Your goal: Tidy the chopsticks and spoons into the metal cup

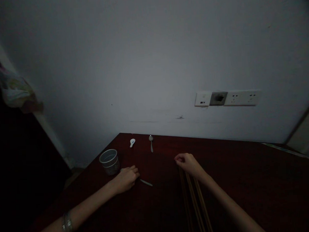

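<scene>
My left hand [128, 177] is closed over a slim metal utensil [146, 182] on the dark red table. Its straight handle sticks out to the right, while its other end is mostly hidden by my fingers. Just left of that hand stands a grey metal cup [109, 162], upright. My right hand [187, 163] is closed in a pinch above the far ends of several long wooden chopsticks [195, 199]. Those ends are partly hidden under the hand, and I cannot see what is between the fingertips. The chopsticks lie side by side, running toward me.
A short white spoon [132, 142] and a metal spoon [151, 143] lie at the back of the table [234, 167]. Behind it rises a pale wall [153, 78] with a row of sockets [228, 98]. A plastic bag [15, 88] hangs at the left.
</scene>
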Motion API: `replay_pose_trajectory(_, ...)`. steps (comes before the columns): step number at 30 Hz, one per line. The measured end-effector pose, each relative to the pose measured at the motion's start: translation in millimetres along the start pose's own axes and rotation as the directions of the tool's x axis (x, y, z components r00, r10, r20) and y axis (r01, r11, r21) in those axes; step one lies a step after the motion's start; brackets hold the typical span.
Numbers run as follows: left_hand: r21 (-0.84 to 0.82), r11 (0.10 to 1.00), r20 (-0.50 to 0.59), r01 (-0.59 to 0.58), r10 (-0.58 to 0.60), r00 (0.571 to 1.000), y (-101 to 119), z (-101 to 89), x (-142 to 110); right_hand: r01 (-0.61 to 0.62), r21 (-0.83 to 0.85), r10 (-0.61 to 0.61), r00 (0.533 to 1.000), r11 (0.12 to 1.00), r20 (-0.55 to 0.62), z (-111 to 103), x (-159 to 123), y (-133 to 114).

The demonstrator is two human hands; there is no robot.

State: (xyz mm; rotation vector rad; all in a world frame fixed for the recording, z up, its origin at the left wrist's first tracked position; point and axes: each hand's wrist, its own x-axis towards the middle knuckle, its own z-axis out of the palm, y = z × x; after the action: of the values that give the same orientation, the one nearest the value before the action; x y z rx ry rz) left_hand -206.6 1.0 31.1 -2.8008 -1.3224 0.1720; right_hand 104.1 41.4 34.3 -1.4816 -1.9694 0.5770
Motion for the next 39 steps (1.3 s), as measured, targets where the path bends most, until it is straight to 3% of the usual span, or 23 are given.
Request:
replay_pose_trajectory(5, 0.204, 0.977, -0.040, -0.060, 0.069, 0.997, 4.4, 9.4, 2.0, -0.010, -0.002, 0.010, 1.000, 1.000, -0.024, -7.3, -6.3, 7.1)
replay_pose_trajectory(9, 0.207, 0.976, -0.046, -0.068, 0.079, 0.996, 7.8, 5.6, 2.4, -0.040, -0.006, 0.039, 0.998, 0.999, -0.038, -18.0, -12.0, 15.5)
replay_pose_trajectory(13, 0.051, 0.999, -0.042, -0.001, 0.003, 0.999, 9.0, -7.9, 8.8, -0.050, 0.031, 0.052, 0.997, 0.998, -0.063, -31.6, -16.5, 23.5)
replay_pose_trajectory(17, -0.269, 0.961, -0.106, 0.061, -0.092, 0.990, 17.6, -29.4, 31.6, -0.086, 0.180, 0.098, 0.994, 0.980, -0.058, -44.9, -20.4, 24.8)
replay_pose_trajectory(20, -0.581, 0.811, -0.111, 0.067, -0.160, 0.981, 35.0, -45.2, 62.1, -0.164, 0.408, 0.164, 0.986, 0.898, 0.036, -54.2, -23.5, 20.3)
replay_pose_trajectory(23, -0.823, 0.564, -0.059, 0.069, -0.206, 0.977, 60.4, -54.5, 98.7, -0.202, 0.571, 0.196, 0.978, 0.795, 0.072, -62.7, -26.5, 15.0)
replay_pose_trajectory(27, -0.971, 0.238, -0.016, 0.021, -0.153, 0.988, 97.8, -54.1, 142.8, -0.194, 0.681, 0.222, 0.974, 0.706, 0.047, -73.0, -28.4, 15.0)
replay_pose_trajectory(30, -0.997, 0.077, -0.012, -0.002, -0.128, 0.992, 122.2, -47.8, 165.9, -0.187, 0.731, 0.272, 0.962, 0.656, 0.002, -81.2, -27.3, 21.9)
replay_pose_trajectory(33, -1.000, -0.018, 0.014, 0.012, -0.118, 0.993, 140.6, -41.3, 180.4, -0.183, 0.751, 0.341, 0.938, 0.634, -0.059, -88.9, -24.3, 31.5)
replay_pose_trajectory(39, -0.999, -0.044, 0.028, 0.023, -0.118, 0.993, 159.4, -34.0, 191.7, -0.198, 0.734, 0.409, 0.905, 0.649, -0.117, -92.5, -18.4, 44.9)
